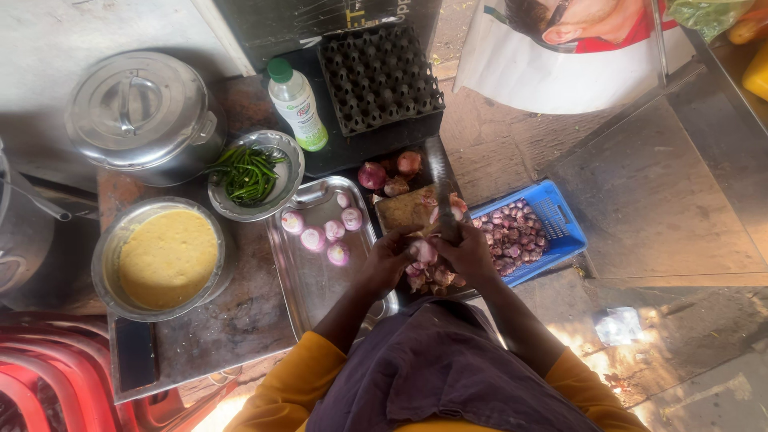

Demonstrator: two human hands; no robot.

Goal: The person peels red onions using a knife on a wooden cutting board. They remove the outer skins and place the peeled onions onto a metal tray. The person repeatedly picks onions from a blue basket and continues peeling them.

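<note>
Left to right, I see my left hand [390, 258] with fingers pinching a peeled pink onion [423, 251] above the wooden board [405, 210], my right hand [468, 252] clenched round the long steel knife [441, 188], peeling underway.

Left hand [390, 260], right hand [468, 254] close together, fingers curled.

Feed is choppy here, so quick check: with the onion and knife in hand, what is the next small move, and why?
Probably finish peeling the onion held in the left hand, then drop it on the steel tray. The right hand holds the knife against it, and peeled onions already lie on that tray, with skins piled below.
</note>
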